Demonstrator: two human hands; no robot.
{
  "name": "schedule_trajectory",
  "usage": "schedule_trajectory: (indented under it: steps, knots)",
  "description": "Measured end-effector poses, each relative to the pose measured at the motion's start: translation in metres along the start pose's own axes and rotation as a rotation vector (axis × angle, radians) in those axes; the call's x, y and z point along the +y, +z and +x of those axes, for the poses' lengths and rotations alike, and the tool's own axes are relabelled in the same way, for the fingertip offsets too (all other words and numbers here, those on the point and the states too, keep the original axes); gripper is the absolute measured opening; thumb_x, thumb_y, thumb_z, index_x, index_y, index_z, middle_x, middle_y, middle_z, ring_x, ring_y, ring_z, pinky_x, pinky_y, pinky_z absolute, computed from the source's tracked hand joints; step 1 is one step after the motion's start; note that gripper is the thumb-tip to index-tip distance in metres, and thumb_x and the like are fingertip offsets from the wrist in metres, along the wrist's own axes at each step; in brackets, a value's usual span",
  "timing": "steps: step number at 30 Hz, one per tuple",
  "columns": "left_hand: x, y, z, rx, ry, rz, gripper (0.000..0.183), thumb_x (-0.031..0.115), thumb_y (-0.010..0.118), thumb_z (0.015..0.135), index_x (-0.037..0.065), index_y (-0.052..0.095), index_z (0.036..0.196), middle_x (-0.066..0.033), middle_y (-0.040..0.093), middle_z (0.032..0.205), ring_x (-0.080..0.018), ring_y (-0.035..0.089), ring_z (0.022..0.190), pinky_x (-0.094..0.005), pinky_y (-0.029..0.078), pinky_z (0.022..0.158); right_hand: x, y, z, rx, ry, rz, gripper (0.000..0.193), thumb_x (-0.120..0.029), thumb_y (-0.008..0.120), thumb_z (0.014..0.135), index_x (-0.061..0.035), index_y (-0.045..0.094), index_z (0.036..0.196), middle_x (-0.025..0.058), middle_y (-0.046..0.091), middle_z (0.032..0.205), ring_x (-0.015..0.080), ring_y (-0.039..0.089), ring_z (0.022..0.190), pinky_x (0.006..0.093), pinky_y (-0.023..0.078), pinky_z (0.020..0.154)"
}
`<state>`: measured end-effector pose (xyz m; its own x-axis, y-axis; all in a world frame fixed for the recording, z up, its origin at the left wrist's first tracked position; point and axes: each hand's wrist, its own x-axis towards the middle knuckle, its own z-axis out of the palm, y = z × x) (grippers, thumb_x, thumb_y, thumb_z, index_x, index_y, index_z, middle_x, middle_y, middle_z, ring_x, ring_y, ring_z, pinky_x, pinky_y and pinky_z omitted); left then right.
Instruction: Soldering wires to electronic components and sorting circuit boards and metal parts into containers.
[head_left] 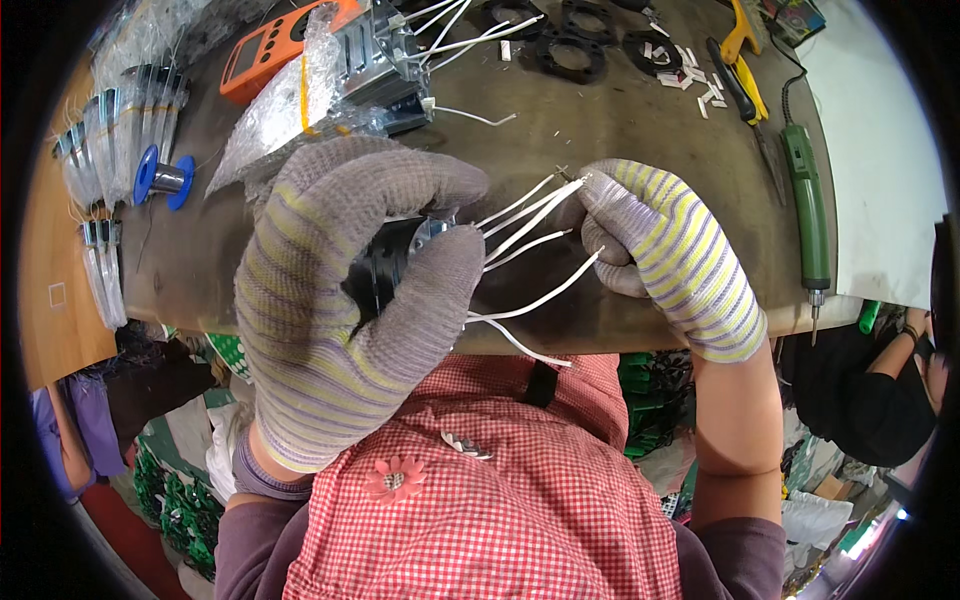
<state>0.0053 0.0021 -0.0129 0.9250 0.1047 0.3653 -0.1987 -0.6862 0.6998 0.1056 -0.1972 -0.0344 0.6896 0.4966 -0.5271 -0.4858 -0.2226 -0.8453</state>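
Note:
My left hand [335, 290], in a striped knit glove, is closed round a dark part with shiny metal [385, 262]. The glove's fingers and palm hide most of that part. Several white wires [540, 212] with bare ends fan out from it to the right. My right hand [675, 250], gloved alike, pinches the tips of the upper wires between thumb and forefinger. Two lower wires [545, 298] hang loose, apart from the right hand. Both hands are above the near part of the dark table [640, 335].
Beyond my left hand lie an orange multimeter [245, 62], plastic-wrapped metal parts [375, 60] and a blue wire spool [164, 180]. Black rings [570, 55] and white bits [690, 72] lie far back. A green electric screwdriver [808, 210] and yellow-handled tool [738, 80] lie right. Other people sit at both sides.

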Motion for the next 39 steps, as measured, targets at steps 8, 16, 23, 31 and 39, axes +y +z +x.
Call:
schedule_trajectory:
  steps: [8,16,23,31,39]
  knots:
    - [0.005,0.000,-0.001,-0.013,-0.097,-0.078,0.023,0.019,0.068,0.088,0.002,0.068,0.103,-0.0064,0.065,0.098,-0.0143,0.059,0.089,-0.0262,0.046,0.081,0.005,0.001,0.002,0.018,-0.005,0.092,0.027,-0.029,0.054,0.099,-0.0049,0.063,0.090,-0.0062,0.044,0.062,0.0024,0.038,0.052,0.0190,0.030,0.045]
    - [0.005,-0.002,0.002,-0.039,-0.016,-0.001,0.025,0.020,0.066,0.087,0.001,0.067,0.102,-0.0094,0.065,0.100,-0.0187,0.060,0.094,-0.0299,0.045,0.086,0.007,0.003,0.000,0.073,-0.042,-0.024,0.025,-0.028,0.054,0.098,-0.0050,0.063,0.092,-0.0069,0.046,0.062,0.0021,0.038,0.051,0.0192,0.030,0.046]
    - [-0.019,-0.042,-0.021,-0.065,0.217,0.148,0.076,0.030,0.080,0.064,-0.001,0.053,0.127,-0.0164,0.060,0.120,-0.0291,0.057,0.111,-0.0389,0.045,0.095,0.015,-0.008,-0.038,-0.044,-0.287,-0.032,0.029,-0.031,0.061,0.094,-0.0020,0.061,0.099,-0.0047,0.052,0.066,0.0032,0.044,0.055,0.0193,0.034,0.050]
    - [-0.067,-0.054,-0.053,-0.132,0.105,0.453,0.097,0.029,0.085,0.052,0.006,0.048,0.138,-0.0190,0.058,0.119,-0.0393,0.053,0.108,-0.0478,0.041,0.096,0.043,0.049,-0.050,-0.230,-0.485,-0.567,0.039,-0.030,0.072,0.081,-0.0103,0.065,0.114,0.0162,0.066,0.102,0.0337,0.065,0.094,0.0388,0.052,0.083]
    - [-0.090,-0.049,-0.043,-0.034,0.047,0.348,0.102,0.035,0.087,0.054,0.009,0.043,0.143,-0.0181,0.059,0.117,-0.0381,0.054,0.106,-0.0461,0.041,0.095,0.051,0.072,-0.034,-0.127,-0.695,-0.569,0.047,-0.028,0.070,0.082,-0.0083,0.061,0.123,0.0198,0.060,0.122,0.0404,0.061,0.105,0.0422,0.051,0.089]
